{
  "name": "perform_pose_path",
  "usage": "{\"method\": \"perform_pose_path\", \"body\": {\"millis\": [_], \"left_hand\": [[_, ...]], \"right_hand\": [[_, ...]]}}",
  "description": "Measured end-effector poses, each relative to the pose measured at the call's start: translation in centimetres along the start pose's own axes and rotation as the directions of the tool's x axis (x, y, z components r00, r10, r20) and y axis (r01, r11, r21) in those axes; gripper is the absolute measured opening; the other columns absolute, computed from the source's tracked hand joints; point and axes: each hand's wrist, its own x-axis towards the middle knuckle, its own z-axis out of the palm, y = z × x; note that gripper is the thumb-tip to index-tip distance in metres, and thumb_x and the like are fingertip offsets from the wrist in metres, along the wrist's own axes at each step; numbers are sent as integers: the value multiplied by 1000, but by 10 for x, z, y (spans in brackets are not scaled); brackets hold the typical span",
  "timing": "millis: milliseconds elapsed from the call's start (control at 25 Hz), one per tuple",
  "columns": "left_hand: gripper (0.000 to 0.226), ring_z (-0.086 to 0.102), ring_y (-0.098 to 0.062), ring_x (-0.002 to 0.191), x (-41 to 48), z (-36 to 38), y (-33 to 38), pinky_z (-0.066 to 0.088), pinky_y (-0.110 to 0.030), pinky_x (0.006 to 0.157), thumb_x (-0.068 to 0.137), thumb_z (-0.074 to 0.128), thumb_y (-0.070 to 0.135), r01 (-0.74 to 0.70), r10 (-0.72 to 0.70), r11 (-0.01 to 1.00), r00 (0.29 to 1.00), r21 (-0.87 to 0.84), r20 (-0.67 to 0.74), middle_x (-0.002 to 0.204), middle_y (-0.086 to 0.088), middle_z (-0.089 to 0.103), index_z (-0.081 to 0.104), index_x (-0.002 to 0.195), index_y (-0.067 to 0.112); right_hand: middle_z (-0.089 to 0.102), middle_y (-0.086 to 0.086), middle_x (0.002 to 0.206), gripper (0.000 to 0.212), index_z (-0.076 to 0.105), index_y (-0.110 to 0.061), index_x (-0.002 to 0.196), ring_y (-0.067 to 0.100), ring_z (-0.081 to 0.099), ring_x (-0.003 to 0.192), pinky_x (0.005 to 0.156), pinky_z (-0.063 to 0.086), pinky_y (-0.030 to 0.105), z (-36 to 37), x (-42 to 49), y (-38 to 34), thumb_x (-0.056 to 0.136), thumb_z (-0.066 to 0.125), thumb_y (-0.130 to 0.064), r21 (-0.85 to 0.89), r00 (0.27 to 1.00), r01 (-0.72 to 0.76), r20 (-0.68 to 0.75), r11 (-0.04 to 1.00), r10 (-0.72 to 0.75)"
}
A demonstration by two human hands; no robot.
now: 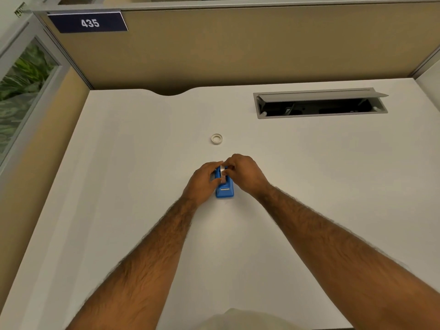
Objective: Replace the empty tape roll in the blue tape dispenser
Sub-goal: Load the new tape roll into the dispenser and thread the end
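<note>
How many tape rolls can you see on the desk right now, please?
2. One small tape roll lies flat on the white desk, beyond the hands. Another roll sits at the blue tape dispenser, between the left hand and right hand, partly hidden.

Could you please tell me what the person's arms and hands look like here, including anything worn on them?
Both forearms are bare and hairy, with no sleeves in view. The left hand and right hand wear no gloves, and no watch or bracelet shows at either wrist. The fingers are too small to check for rings.
</note>
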Motion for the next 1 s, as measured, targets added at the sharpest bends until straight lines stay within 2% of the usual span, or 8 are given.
{"method": "perform_pose_path", "body": {"millis": [200,320,440,560,680,800,920,1000], "left_hand": [[50,58,-16,116,0,-2,1,43,-29,100,88,71,22,-1,1,1000,1000,15,13,133,0,59,54,135,18],[43,59,-14,115,0,-4,2,46,-29,101,89,69,25,-39,39,999,999,-2,12,129,3,61,58,131,22],[44,59,-14,114,0,-5,2,47,-30,101,87,72,22,-25,25,999,1000,-20,9,129,3,61,60,129,21],[45,59,-14,114,0,-4,3,46,-27,99,87,73,19,-7,7,1000,1000,-19,8,130,3,61,59,129,22],[46,60,-16,113,-1,-4,3,46,-31,100,86,72,21,-11,11,1000,1000,10,5,129,1,61,58,130,21],[46,59,-17,113,0,-2,2,46,-33,100,87,71,21,-3,3,999,1000,35,0,129,0,61,57,131,19],[45,58,-15,111,2,-1,1,44,-29,96,88,70,22,19,-19,999,1000,38,4,130,0,61,56,131,19],[44,58,-13,111,3,-2,0,45,-29,97,89,70,22,8,-9,1000,1000,21,17,130,1,61,57,131,20]], "right_hand": [[67,8,91,21,71,-8,97,21,61,82,76,51,33,0,2,-5,95,53,-17,-36,1000,-13,2,999,13],[60,4,85,15,65,-10,87,18,55,73,64,42,27,-2,-3,-6,89,62,-25,-85,998,52,46,995,-49],[58,4,85,11,64,-11,90,17,52,74,65,36,25,-2,-7,-4,89,62,-22,-141,995,91,43,986,-86],[59,4,85,11,64,-10,91,17,52,74,65,38,27,1,-4,-7,89,60,-20,-142,998,67,16,988,-65],[61,6,84,14,65,-9,88,20,56,75,67,46,32,2,2,-8,91,57,-21,-122,1000,27,9,992,-26],[61,7,80,20,64,-9,84,20,56,72,65,44,31,3,5,-8,94,54,-22,-120,1000,14,-2,993,-14],[62,6,82,22,64,-9,84,19,56,73,66,45,31,3,7,-10,96,50,-21,-111,1000,-2,-15,994,0],[61,5,82,20,65,-8,86,19,55,73,66,45,32,1,5,-8,94,53,-23,-85,1000,18,6,996,-18]]}}
